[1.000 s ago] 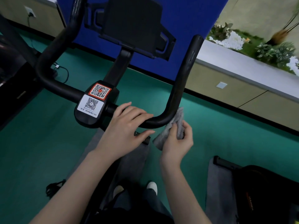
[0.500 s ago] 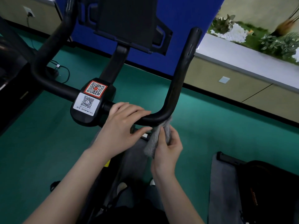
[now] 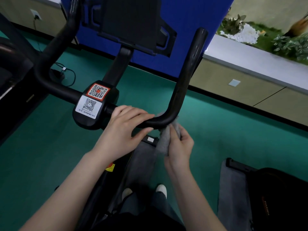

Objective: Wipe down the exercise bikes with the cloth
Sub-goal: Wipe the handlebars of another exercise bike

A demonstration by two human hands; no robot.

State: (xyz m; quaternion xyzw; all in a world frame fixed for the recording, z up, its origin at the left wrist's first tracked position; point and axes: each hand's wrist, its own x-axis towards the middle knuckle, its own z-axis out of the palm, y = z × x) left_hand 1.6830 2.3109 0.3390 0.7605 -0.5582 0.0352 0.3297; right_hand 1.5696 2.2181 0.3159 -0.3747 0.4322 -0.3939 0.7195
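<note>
— Is anything kept in a container?

— One container is made out: a long planter (image 3: pixel 250 55) along the wall at the upper right. Green plants (image 3: pixel 290 44) and white pebbles (image 3: pixel 246 34) are set in it.

— What can be counted?

— One exercise bike (image 3: pixel 93 120) is seen at the centre, with one black handlebar (image 3: pixel 181 90) ending in two raised horns. One dark screen holder (image 3: pixel 133 22) is mounted above the stem. Two grey mats are laid on the green floor (image 3: pixel 216 124): one (image 3: pixel 143 164) under the bike, the other (image 3: pixel 231 189) at the lower right, with a second black machine (image 3: pixel 275 189) on it. Two white shoe tips (image 3: pixel 160 189) are seen at the bottom.

— Can any writing be read?

— Two QR stickers are fixed to the handlebar's centre block, one orange-bordered (image 3: pixel 98 91) and one white (image 3: pixel 88 105). The fine print under the white code is too small to be read. Orange lettering (image 3: pixel 266 209) on the second machine is blurred.

— How are the hands placed, and where is the cloth?

— The left hand (image 3: pixel 123 129) is laid over the cross-bar just right of the centre block, fingers across the top and thumb underneath. The grey cloth (image 3: pixel 164 140) is pinched between the fingers and thumb of the right hand (image 3: pixel 180 147) and pressed against the underside of the handlebar's right corner.
</note>
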